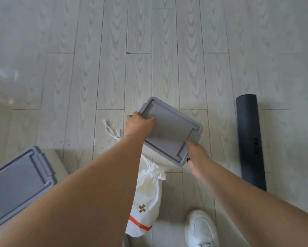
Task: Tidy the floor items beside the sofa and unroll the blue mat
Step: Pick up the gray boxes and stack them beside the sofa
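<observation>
A grey lidded plastic box (171,131) is held above the pale wood floor between both hands. My left hand (138,123) grips its near-left edge, thumb on the lid. At the near-right corner my right hand (197,154) holds it from below. A dark rolled mat (250,139) lies on the floor to the right, rolled up tight. Under my left forearm lies a white drawstring bag (146,198) with an orange stripe, its cords trailing out toward the left.
A second grey lidded box (19,184) stands at the lower left on a pale surface. A white shoe (200,229) is at the bottom edge. Something clear and blurred (1,77) sits at the far left. Light wood planks fill the upper view.
</observation>
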Available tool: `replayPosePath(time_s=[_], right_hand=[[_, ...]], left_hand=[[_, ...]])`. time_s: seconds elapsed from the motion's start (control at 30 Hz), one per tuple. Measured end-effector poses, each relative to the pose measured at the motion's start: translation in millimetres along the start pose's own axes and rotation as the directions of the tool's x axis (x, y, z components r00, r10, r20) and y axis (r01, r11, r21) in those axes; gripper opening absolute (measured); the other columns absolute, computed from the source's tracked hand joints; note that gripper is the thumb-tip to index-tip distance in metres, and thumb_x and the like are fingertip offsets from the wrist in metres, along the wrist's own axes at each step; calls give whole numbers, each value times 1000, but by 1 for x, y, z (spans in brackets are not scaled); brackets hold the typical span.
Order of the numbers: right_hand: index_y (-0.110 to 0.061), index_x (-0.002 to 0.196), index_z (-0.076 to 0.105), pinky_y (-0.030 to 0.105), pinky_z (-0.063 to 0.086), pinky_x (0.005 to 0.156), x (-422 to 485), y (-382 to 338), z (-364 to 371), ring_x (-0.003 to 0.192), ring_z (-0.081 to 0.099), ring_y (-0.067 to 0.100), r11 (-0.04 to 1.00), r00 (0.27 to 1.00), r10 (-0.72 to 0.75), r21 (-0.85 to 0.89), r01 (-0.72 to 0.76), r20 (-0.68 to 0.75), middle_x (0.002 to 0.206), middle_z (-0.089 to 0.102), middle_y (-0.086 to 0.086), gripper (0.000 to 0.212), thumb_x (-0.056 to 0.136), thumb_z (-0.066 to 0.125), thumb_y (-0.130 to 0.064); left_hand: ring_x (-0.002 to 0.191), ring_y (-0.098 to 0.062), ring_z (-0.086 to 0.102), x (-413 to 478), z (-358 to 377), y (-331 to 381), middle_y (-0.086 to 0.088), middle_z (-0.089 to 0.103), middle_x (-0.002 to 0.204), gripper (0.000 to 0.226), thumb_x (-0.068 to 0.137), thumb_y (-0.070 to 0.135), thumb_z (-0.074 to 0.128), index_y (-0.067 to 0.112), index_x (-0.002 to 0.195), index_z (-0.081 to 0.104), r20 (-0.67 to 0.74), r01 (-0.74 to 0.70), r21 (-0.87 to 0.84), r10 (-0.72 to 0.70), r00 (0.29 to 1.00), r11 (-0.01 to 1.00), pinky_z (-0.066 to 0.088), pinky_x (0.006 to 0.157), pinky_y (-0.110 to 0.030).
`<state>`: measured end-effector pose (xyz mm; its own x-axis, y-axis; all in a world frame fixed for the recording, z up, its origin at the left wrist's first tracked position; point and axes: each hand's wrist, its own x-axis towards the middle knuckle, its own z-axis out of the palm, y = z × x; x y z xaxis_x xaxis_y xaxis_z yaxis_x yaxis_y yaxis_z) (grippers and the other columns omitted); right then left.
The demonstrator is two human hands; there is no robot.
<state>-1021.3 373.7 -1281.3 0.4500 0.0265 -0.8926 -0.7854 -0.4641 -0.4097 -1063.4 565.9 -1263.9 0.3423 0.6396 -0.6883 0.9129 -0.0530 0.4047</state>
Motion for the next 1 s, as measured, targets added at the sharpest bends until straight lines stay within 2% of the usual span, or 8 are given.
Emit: replayPosePath(time_s=[0.27, 0.43, 0.6, 0.7, 0.8, 0.87, 0.93, 1.0], right_hand=[[-6, 132, 49, 47, 51, 93, -74, -32, -40, 103, 61, 34, 1000, 994, -4, -10, 3, -113, 117, 62, 15, 51, 91, 56, -37], [-3, 133, 44, 27, 37, 53, -140, -63, -76, 70, 51, 17, 999, 982, -51, -27, 47, -183, 90, 55, 6, 61, 90, 60, -43], [-5, 141, 38, 32, 46, 78, -225, -88, -132, 99, 56, 27, 995, 961, -37, 83, 62, -275, 131, 55, 15, 74, 85, 68, -43], [3, 131, 46, 30, 43, 70, -265, -89, -176, 82, 52, 24, 993, 926, -49, 80, 85, -373, 109, 61, 18, 67, 83, 72, -37], [3, 131, 43, 33, 48, 69, -291, -76, -227, 91, 63, 32, 995, 905, -20, 82, 60, -426, 114, 61, 20, 69, 83, 72, -37], [4, 130, 43, 37, 53, 78, -301, -52, -272, 103, 64, 36, 995, 889, 22, 98, 25, -456, 122, 59, 23, 70, 83, 72, -38], [4, 126, 44, 42, 54, 86, -302, -40, -288, 107, 63, 37, 994, 885, 48, 111, 4, -463, 122, 59, 24, 69, 83, 72, -40], [4, 123, 44, 45, 54, 87, -306, -13, -328, 105, 64, 37, 987, 877, 111, 155, -43, -467, 119, 61, 24, 68, 82, 71, -43]], left_hand=[[94, -24, 55, -75, -41, 44, -1, 42, 108, 59, 76, 39, 65, 12, 126, 48, 24, -91, 64, 89, 996, 994, 49, 74, -36], [89, -23, 56, -133, -75, 88, -3, 49, 109, 60, 76, 40, 69, 9, 124, 50, 43, -117, 101, 114, 993, 988, 44, 67, -32], [94, -24, 56, -213, -97, 154, -5, 51, 112, 68, 74, 43, 73, 10, 127, 48, 140, -221, 214, 194, 971, 952, 45, 70, -32], [92, -26, 58, -260, -86, 183, -6, 53, 109, 68, 72, 41, 74, 11, 128, 50, 204, -278, 247, 230, 951, 928, 51, 75, -34], [92, -27, 66, -303, -62, 206, -9, 63, 108, 63, 74, 38, 74, 13, 127, 52, 296, -336, 287, 250, 922, 897, 58, 81, -39], [81, -22, 69, -336, -29, 224, -6, 66, 98, 58, 74, 34, 74, 14, 124, 54, 344, -392, 345, 274, 898, 852, 59, 70, -34], [62, -11, 62, -348, -18, 233, 2, 62, 80, 53, 74, 32, 74, 14, 120, 56, 361, -419, 383, 284, 888, 823, 49, 51, -22], [56, -3, 51, -379, 24, 246, 9, 53, 70, 51, 76, 35, 73, 14, 120, 56, 388, -458, 442, 296, 873, 771, 37, 44, -19]])
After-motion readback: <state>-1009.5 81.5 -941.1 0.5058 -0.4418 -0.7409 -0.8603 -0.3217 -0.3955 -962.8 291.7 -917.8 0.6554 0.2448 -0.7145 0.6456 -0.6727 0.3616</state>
